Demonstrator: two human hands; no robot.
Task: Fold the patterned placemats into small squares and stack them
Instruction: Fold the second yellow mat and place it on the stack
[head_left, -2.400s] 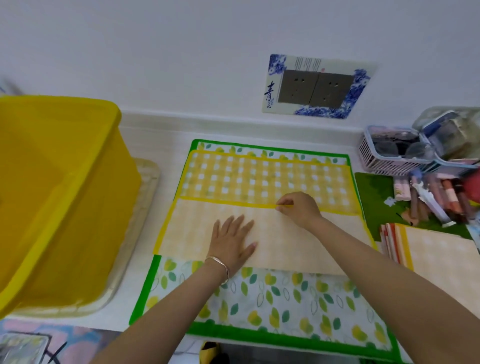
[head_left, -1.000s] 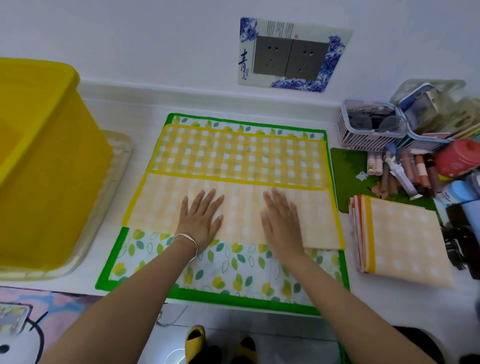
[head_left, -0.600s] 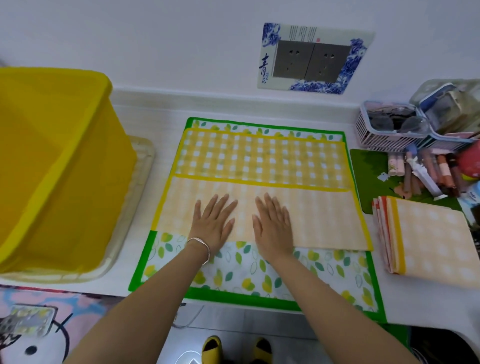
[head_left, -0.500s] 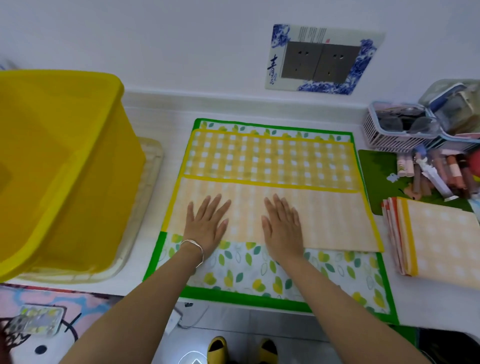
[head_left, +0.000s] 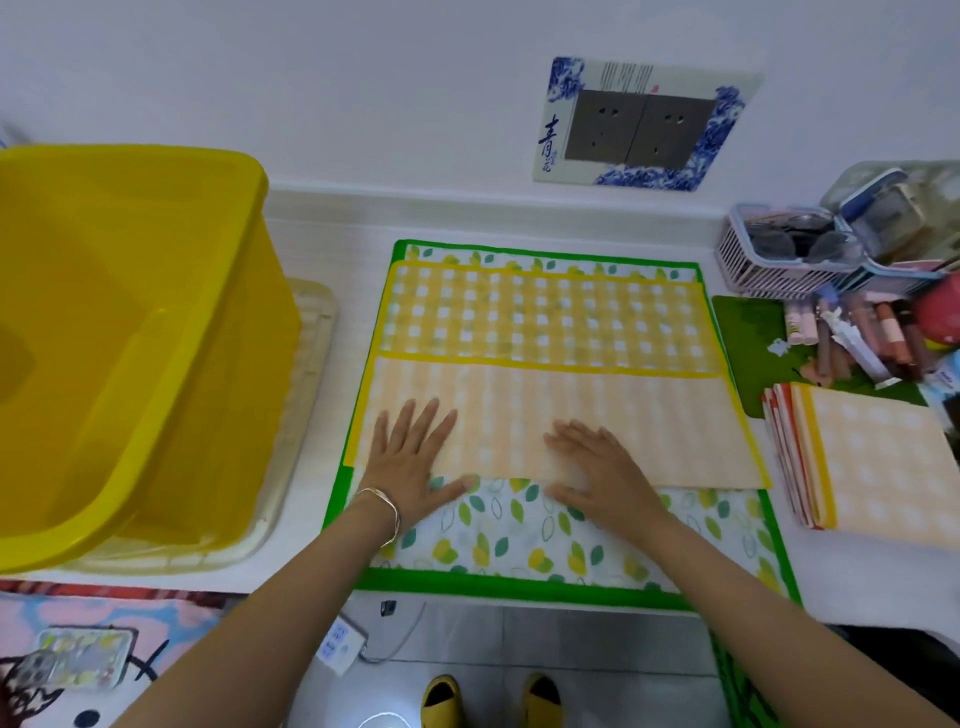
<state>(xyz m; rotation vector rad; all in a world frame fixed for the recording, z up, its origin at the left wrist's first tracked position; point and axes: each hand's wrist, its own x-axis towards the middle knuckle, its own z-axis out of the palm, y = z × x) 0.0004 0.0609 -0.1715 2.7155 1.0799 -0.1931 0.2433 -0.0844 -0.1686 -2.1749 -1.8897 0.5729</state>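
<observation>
A yellow checked placemat lies on a green-bordered leaf-print placemat. Its near half is folded up, showing the pale underside. My left hand presses flat on the left part of the fold with fingers spread. My right hand presses flat on the fold's near edge, right of centre. A stack of folded placemats sits to the right.
A large yellow tub on a tray stands at left. A white basket and cluttered tubes and bottles fill the back right. A wall socket panel is behind. A power strip lies on the floor below.
The right hand let go of the folded edge and laid flat. Both hands then slid apart along the fold, left hand leftward, right hand rightward.
</observation>
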